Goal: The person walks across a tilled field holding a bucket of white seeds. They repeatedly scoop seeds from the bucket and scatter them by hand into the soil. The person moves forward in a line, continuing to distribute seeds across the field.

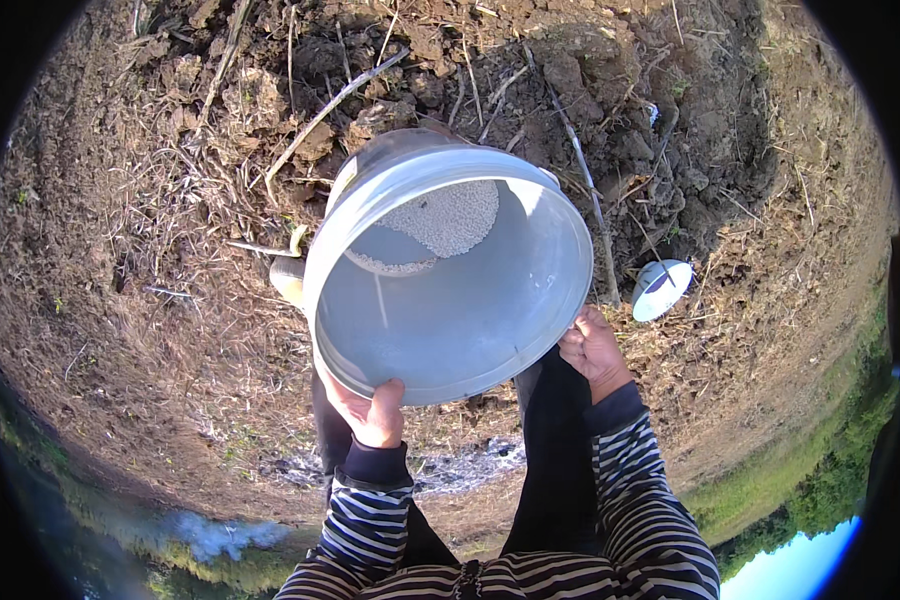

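Observation:
A large white plastic bucket point(450, 322) is tilted, its mouth turned up toward me. Pale granules point(450, 217) lie in a thin heap at its far bottom side, with part of the floor bare. My left hand point(367, 409) grips the near left rim, thumb over the edge. On the right, my right hand point(592, 349) closes at the rim's outer side; what exactly its fingers hold there is partly hidden. Both hands hold the bucket off my body, above the soil and in front of my legs.
A small white bowl-like container point(661, 291) lies tipped on the ground at right. Dry stalks point(337, 105) are strewn over clumpy turned soil point(420, 82) ahead. Grey ash point(469, 465) marks the ground between my legs. Behind, smoke point(225, 534) drifts near greenery.

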Demonstrator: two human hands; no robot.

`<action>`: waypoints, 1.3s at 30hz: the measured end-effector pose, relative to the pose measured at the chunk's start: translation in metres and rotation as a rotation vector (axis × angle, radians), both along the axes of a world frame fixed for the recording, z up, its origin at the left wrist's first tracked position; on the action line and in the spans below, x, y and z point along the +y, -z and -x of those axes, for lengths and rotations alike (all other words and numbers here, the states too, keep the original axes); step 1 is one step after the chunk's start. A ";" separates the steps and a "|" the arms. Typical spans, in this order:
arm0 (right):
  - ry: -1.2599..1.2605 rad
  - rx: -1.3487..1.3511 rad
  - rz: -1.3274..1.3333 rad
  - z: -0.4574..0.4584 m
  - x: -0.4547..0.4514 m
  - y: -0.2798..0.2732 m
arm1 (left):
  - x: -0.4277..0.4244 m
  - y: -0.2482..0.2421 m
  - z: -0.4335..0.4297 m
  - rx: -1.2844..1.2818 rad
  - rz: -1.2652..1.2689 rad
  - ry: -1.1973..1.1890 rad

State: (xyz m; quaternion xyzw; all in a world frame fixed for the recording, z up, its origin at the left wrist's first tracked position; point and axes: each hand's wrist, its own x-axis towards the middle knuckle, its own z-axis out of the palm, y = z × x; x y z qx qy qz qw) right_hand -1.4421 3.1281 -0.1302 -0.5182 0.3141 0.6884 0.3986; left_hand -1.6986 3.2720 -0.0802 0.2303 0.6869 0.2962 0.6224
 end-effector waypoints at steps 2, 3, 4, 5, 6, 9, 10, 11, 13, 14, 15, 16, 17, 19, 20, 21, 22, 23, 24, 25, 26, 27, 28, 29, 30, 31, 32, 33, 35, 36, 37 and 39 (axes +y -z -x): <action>0.124 -0.031 -0.170 -0.012 0.013 -0.045 | 0.007 -0.004 -0.001 0.003 -0.063 0.126; 0.082 -0.077 -0.227 -0.017 0.034 -0.067 | 0.009 -0.007 -0.003 0.008 -0.059 0.144; -0.006 -0.133 -0.268 -0.017 0.056 -0.085 | 0.008 -0.009 -0.001 0.084 -0.041 0.221; -0.096 -0.198 -0.306 -0.014 0.078 -0.101 | 0.011 -0.012 -0.004 0.130 -0.064 0.283; -0.296 -0.273 -0.349 -0.009 0.100 -0.112 | 0.015 -0.015 -0.005 0.144 -0.102 0.358; -0.866 -0.496 -0.481 0.027 0.161 -0.109 | 0.015 -0.014 -0.006 0.088 -0.171 0.391; -1.038 -0.579 -0.530 0.043 0.180 -0.100 | 0.013 -0.012 -0.006 0.036 -0.163 0.338; -1.176 -0.738 -0.544 0.057 0.190 -0.084 | 0.008 -0.010 -0.007 -0.018 -0.154 0.286; -1.437 -0.990 -0.510 0.079 0.191 -0.043 | 0.010 -0.012 -0.009 -0.065 -0.063 0.240; -1.562 -1.080 -0.466 0.085 0.186 -0.023 | 0.014 -0.015 -0.008 -0.054 -0.018 0.248; -1.676 -1.151 -0.513 0.087 0.183 -0.008 | 0.017 -0.017 -0.007 -0.046 0.026 0.256; -1.788 -1.218 -0.558 0.090 0.178 0.005 | 0.021 -0.017 -0.006 0.006 -0.041 0.318; -1.899 -1.284 -0.605 0.093 0.172 0.018 | 0.023 -0.010 -0.009 0.026 -0.204 0.308; -1.931 -1.201 -0.600 0.097 0.155 0.046 | 0.027 -0.015 -0.005 0.000 -0.178 0.424; -1.953 -1.193 -0.601 0.099 0.145 0.054 | 0.027 -0.013 -0.003 0.028 -0.194 0.445; -1.965 -1.196 -0.596 0.101 0.142 0.058 | 0.029 -0.013 -0.002 0.037 -0.208 0.466; -1.969 -1.202 -0.591 0.102 0.137 0.058 | 0.031 -0.013 0.000 0.043 -0.222 0.487; -1.971 -1.208 -0.582 0.101 0.132 0.059 | 0.033 -0.013 0.000 0.047 -0.237 0.509; -1.953 -1.213 -0.590 0.104 0.130 0.059 | 0.033 -0.010 -0.002 0.064 -0.309 0.438; -1.939 -1.217 -0.599 0.107 0.128 0.059 | 0.034 -0.011 0.000 0.084 -0.298 0.478; -1.919 -1.217 -0.604 0.109 0.125 0.058 | 0.036 -0.013 0.003 0.102 -0.288 0.517; -1.891 -1.220 -0.611 0.110 0.121 0.056 | 0.037 -0.015 0.004 0.118 -0.277 0.556; -1.852 -1.220 -0.613 0.109 0.119 0.057 | 0.040 -0.016 0.004 0.117 -0.281 0.552; -1.814 -1.230 -0.624 0.108 0.118 0.055 | 0.042 -0.016 0.003 0.115 -0.283 0.548; -1.735 -1.243 -0.642 0.108 0.119 0.050 | 0.044 -0.016 0.002 0.114 -0.286 0.545; -1.634 -1.249 -0.660 0.106 0.121 0.046 | 0.043 -0.015 0.001 0.117 -0.298 0.524; -1.499 -1.230 -0.676 0.102 0.122 0.040 | 0.041 -0.012 0.000 0.119 -0.310 0.503; -1.358 -1.211 -0.710 0.100 0.126 0.032 | 0.040 -0.011 0.001 0.129 -0.320 0.481; -0.993 -0.708 -0.387 0.092 0.146 -0.005 | 0.039 -0.010 0.002 0.133 -0.286 0.462; -0.774 -0.412 -0.173 0.085 0.167 -0.037 | 0.039 -0.011 0.003 0.137 -0.268 0.454; -0.686 -0.388 -0.284 0.075 0.173 -0.054 | 0.040 -0.012 0.002 0.106 -0.231 0.435; -0.557 -0.406 -0.394 0.061 0.192 -0.087 | 0.041 -0.015 0.002 0.051 -0.158 0.401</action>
